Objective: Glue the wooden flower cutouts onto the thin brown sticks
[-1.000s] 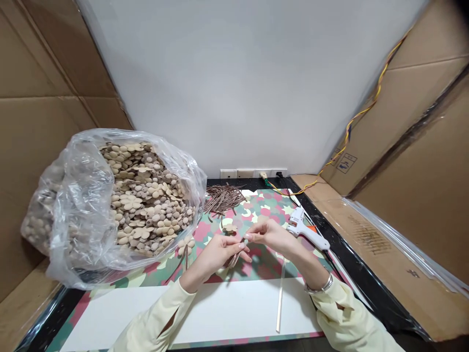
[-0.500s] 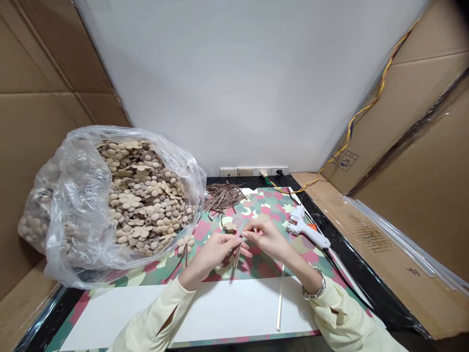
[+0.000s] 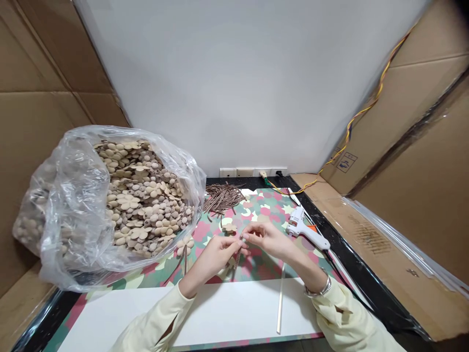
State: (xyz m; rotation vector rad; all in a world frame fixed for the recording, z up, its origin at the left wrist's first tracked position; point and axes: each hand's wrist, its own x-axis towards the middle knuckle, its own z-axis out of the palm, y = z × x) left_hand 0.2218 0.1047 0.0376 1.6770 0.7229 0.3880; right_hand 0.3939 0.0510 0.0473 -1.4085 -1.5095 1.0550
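Note:
Above the camouflage-patterned sheet [image 3: 262, 210], my left hand [image 3: 219, 254] is closed in a pinch on a brown ribbon strip [image 3: 238, 259] that hangs below the fingers. My right hand [image 3: 269, 240] pinches at the upper end of the same strip, its fingertips meeting those of the left. The exact spot between the fingertips is too small to make out. Just beyond the hands lies a beige flower-shaped piece [image 3: 229, 228]. Another flower piece [image 3: 185, 243] with brown strips on it rests left of my left wrist.
A clear plastic bag [image 3: 78, 215] full of flower pieces [image 3: 141, 205] stands at left. Brown strips [image 3: 224, 197] are heaped at the back. A white glue gun [image 3: 308, 231] lies at right with its cord. A thin pale stick [image 3: 281, 305] crosses the white board [image 3: 146, 313]. Cardboard [image 3: 410, 146] walls the sides.
My fingertips have drawn closer together at the top of the strip, and my left hand has shifted slightly. The flower piece beyond them stays put.

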